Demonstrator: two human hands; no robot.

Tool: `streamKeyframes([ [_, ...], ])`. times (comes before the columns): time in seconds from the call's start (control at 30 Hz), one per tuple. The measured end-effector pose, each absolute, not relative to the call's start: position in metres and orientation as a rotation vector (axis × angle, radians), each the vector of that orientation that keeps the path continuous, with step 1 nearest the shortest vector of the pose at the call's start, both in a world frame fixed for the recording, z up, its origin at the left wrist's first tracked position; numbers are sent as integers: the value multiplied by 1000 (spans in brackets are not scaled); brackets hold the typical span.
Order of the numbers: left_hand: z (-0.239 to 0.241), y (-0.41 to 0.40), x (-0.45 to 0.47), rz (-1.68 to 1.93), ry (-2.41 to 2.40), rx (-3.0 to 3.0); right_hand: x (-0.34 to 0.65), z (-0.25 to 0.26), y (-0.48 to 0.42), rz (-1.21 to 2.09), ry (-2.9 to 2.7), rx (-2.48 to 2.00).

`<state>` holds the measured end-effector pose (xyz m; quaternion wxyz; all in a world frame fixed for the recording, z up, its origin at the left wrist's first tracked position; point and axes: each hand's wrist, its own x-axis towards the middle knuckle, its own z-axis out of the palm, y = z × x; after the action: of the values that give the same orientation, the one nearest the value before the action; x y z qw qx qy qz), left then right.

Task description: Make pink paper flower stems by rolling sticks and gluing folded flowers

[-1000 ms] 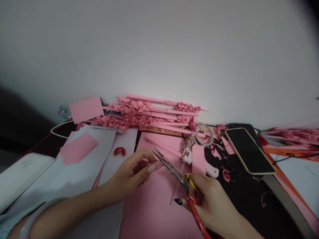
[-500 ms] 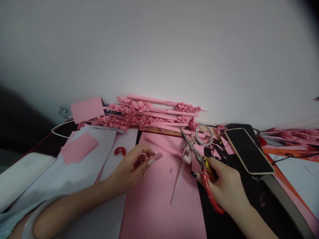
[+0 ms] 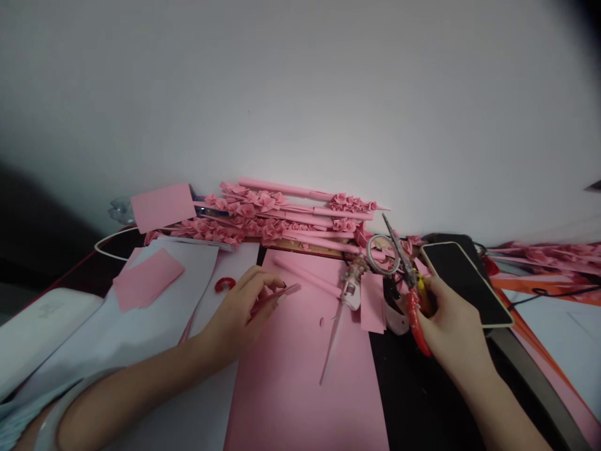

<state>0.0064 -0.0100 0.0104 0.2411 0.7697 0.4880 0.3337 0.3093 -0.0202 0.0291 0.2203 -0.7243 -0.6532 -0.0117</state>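
Observation:
My left hand (image 3: 248,307) pinches a small folded piece of pink paper (image 3: 292,289) between thumb and fingers, above a large pink sheet (image 3: 305,388). In my right hand (image 3: 453,316) is a pair of scissors (image 3: 414,313) with red and yellow handles, its blades pointing up and away from me. Between the hands lies a glue gun (image 3: 350,293) with a clear glue stick (image 3: 332,344) at its near end. A rolled pink paper tube (image 3: 305,275) rests beyond my left fingertips. Beside the glue gun are small pink paper pieces (image 3: 372,304).
Pink paper flower stems (image 3: 263,219) are piled along the wall. A roll of tape (image 3: 382,254) and a phone (image 3: 462,282) lie at the right. White sheets (image 3: 173,313) carry pink cards (image 3: 149,279) at the left, near a red ring-shaped piece (image 3: 225,284) and a white case (image 3: 47,332).
My right hand has carried the scissors to the right and slightly farther away, uncovering the pink pieces by the glue gun. My left hand has barely moved, tilting the folded paper a little.

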Motion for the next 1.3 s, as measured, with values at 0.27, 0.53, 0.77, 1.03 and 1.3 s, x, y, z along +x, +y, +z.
streamKeyframes([
  [0.27, 6, -8, 0, 860, 1355, 2313, 329, 24, -9, -75, -1695, -2214],
  [0.53, 6, -7, 0, 926, 1321, 2369, 341, 8, 0, -103, -1652, -2324],
  [0.77, 9, -11, -1, 961, 1267, 2411, 347, 5, 3, -181, -1707, -2065],
  [1.03, 4, -15, 6, 970, 838, 2531, 277, 23, -29, 9, -2032, -1359],
  [1.3, 3, -16, 7, 940, 818, 2540, 246, 19, -31, 475, -2296, -1026],
])
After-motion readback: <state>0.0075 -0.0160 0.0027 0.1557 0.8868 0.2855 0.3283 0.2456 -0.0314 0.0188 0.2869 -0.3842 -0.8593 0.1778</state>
